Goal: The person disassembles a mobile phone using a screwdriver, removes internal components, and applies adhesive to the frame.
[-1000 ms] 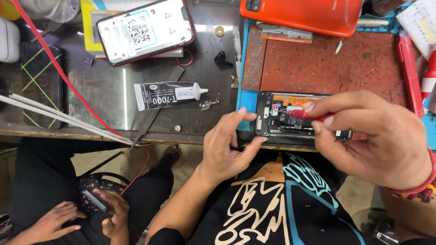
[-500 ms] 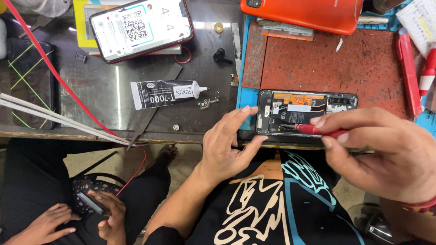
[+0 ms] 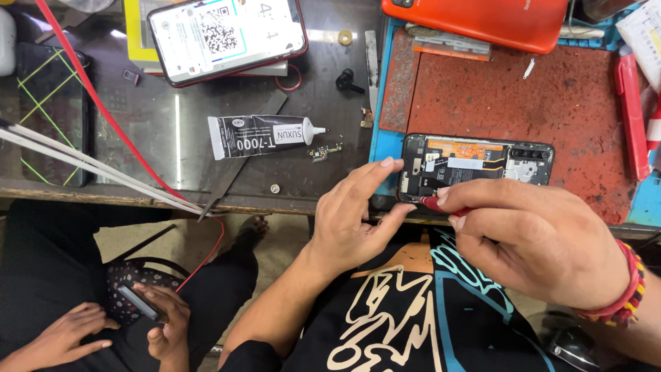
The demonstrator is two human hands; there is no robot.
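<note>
At the far left, below the table [image 3: 138, 148] edge, another person's two hands [image 3: 148, 320] hold a dark phone in their lap, apart from the work. On the table's dark glass a phone with a lit white screen [image 3: 227, 34] lies face up, and nearer the edge a black glue tube [image 3: 265, 136] lies on its side, nozzle pointing right, within reach. Right of it sits a red work mat [image 3: 523, 103] with a blue border, which carries the opened phone [image 3: 475, 165], back cover off and circuit boards showing; it lies flat at the near edge, close to the body. The left hand [image 3: 354, 220] is half open, its index fingertip and thumb pressed against the phone's left end, seemingly to steady it. The right hand [image 3: 537, 241] is curled closed around a red-handled tool [image 3: 441, 204], its tip at the phone's lower left corner. An orange back cover [image 3: 482, 21] rests beyond the mat.
</note>
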